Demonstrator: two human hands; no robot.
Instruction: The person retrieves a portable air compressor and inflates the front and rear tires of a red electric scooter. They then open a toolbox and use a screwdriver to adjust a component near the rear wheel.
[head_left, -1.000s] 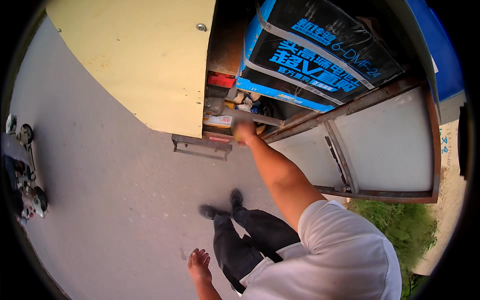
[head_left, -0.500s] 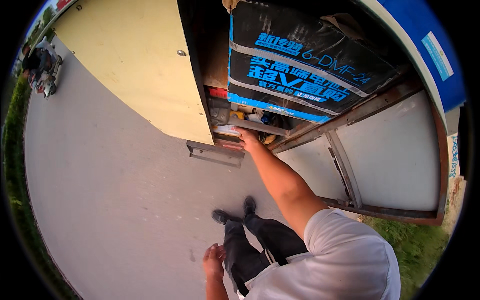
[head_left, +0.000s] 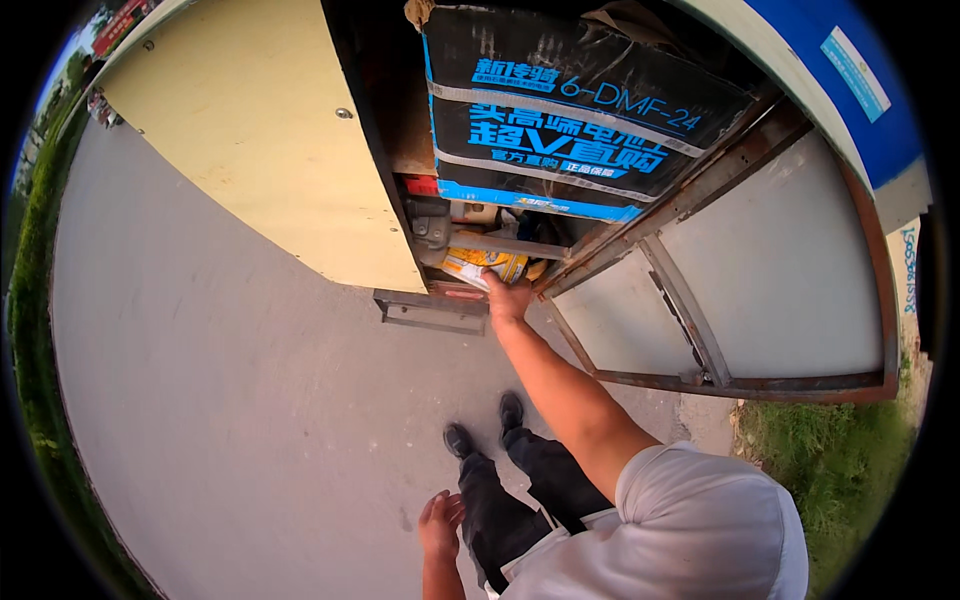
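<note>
My right hand (head_left: 508,298) reaches into an open compartment, gripping a yellow-and-white flat packet (head_left: 480,262) at its near edge. Above this sits a large black-and-blue cardboard box (head_left: 570,135) with straps. A metal bar (head_left: 505,244) crosses the jumbled contents beneath the box, and a small red item (head_left: 422,184) shows at the left. My left hand (head_left: 441,518) hangs low near my leg, its fingers loosely curled and apart, with nothing visible in it.
A cream panel (head_left: 250,150) borders the compartment on the left, a rusty-framed open door (head_left: 785,270) on the right. A metal step (head_left: 430,320) juts below. Pavement (head_left: 230,400) stretches left; grass (head_left: 830,460) grows at lower right. Small, indistinct vehicles (head_left: 103,112) are far up the road.
My right hand has shifted slightly down and toward me, drawing the yellow-and-white packet partly out from under the bar. The people on two-wheelers have moved farther up the road.
</note>
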